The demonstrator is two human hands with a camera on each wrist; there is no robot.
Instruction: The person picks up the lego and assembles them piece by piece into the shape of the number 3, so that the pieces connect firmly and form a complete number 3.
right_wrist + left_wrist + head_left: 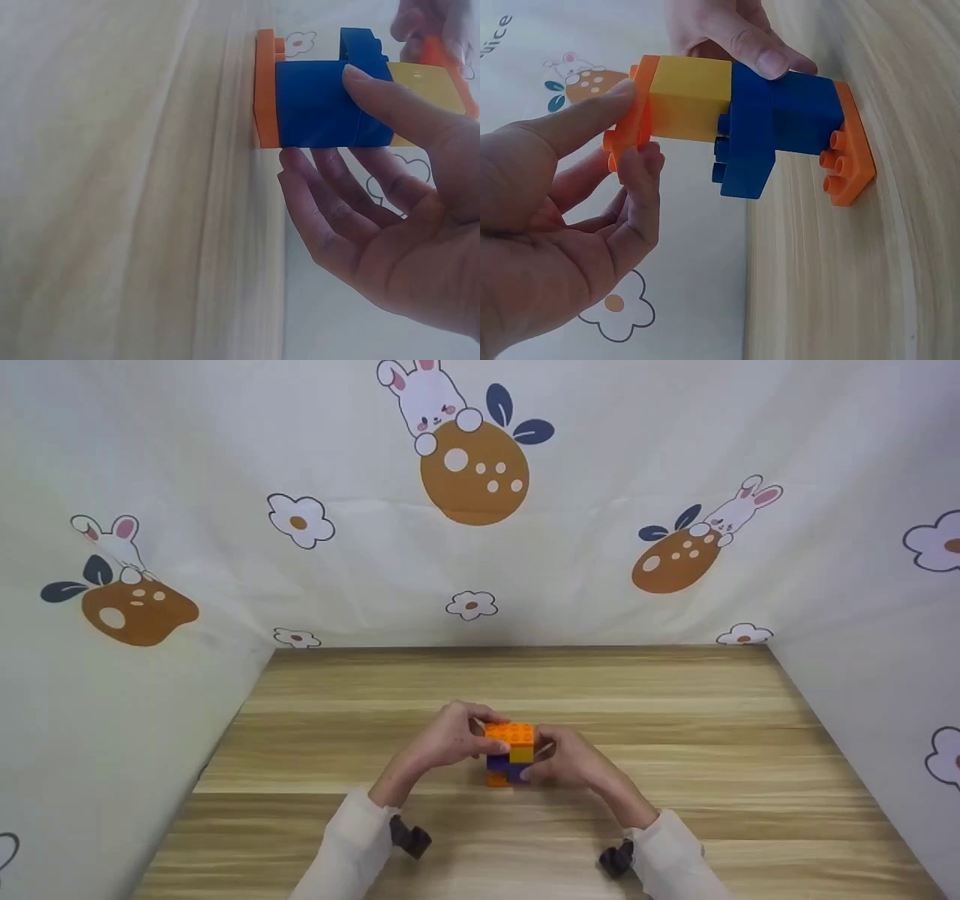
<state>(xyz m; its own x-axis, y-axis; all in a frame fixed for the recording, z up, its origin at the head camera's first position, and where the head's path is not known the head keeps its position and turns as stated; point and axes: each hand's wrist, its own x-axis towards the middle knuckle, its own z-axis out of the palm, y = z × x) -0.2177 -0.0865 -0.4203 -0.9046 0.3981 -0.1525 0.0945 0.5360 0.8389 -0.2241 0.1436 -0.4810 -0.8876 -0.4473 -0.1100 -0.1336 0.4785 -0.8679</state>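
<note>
A stack of toy building bricks stands upright on the table. Its bottom is a flat orange brick (859, 142) with bare studs on one side. Above it come a blue brick (802, 112), a longer blue brick (748, 161) that juts out sideways, and a yellow brick (690, 86). My left hand (454, 735) pinches a thin orange brick (517, 732) at the top of the yellow one; whether it is fully seated I cannot tell. Lower down, my right hand (574, 759) grips the blue bricks, thumb on one face and fingers on the opposite side.
The stack is near the middle of a wood-grain table (337, 682). A pale curtain (360, 577) printed with rabbits and flowers encloses the back and both sides. Dark wrist devices (411, 838) sit at both white sleeves (349, 840).
</note>
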